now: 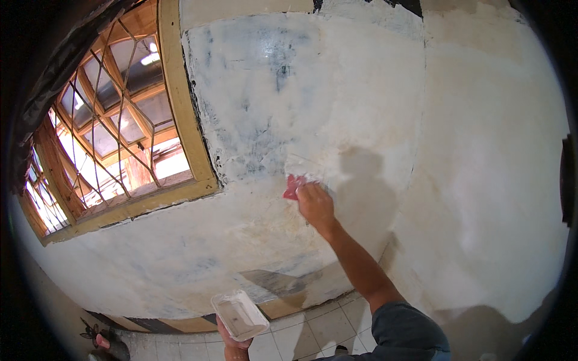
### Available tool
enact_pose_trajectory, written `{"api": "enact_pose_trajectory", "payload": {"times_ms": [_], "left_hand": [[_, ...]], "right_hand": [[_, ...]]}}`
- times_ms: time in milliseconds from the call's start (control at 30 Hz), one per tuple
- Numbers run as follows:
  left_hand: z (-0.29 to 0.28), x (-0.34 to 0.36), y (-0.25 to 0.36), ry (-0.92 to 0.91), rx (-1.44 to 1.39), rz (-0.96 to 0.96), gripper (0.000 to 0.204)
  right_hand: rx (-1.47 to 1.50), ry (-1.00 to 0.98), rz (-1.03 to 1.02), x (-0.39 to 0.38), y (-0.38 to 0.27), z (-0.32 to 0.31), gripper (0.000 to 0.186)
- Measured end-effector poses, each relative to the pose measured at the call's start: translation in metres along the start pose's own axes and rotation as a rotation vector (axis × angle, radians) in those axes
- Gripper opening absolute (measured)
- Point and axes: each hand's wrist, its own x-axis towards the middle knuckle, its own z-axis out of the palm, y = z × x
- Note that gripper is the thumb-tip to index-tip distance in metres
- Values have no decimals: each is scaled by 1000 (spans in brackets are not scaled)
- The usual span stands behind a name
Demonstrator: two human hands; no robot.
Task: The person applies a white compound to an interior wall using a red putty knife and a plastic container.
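Note:
My right hand [317, 206] is closed around a red plastic putty spreader [292, 187], held against the wall [361, 96]. White smears of filler lie around the spreader's edge. Low in the view, my left hand [232, 339] grips a white rectangular plastic tub [241, 316] from beneath and the side. The tub is tilted, and pale paste coats its inside and rim. Most of the left fingers are hidden behind it. The wall is patchy white, with bluish-grey areas showing through near the window.
On the left is a wooden-framed window [174, 90] with a metal grille [123, 90] and dark cloth [51, 90] at its side. A second wall [500, 150] meets this one on the right. Below are floor tiles [325, 331] and some dark objects [111, 344] at lower left.

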Motion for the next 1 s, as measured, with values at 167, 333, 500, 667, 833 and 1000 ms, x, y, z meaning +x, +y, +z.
{"api": "enact_pose_trajectory", "payload": {"times_ms": [167,333,500,667,833,1000], "left_hand": [[3,5,-3,-29,-15,-8,65],[6,4,-13,65,-19,22,62],[5,12,-14,-86,13,-26,63],[6,14,-17,-46,6,-58,63],[12,11,-11,97,-71,-7,64],[15,4,-6,15,-61,-11,66]], "right_hand": [[88,-155,-352,-42,14,-11,18],[212,3,479,-51,42,-31,12],[93,345,885,23,74,-1,15],[240,-76,175,2,-22,20,15],[263,131,346,-8,19,-22,23],[-30,271,709,36,105,-45,9]]}}
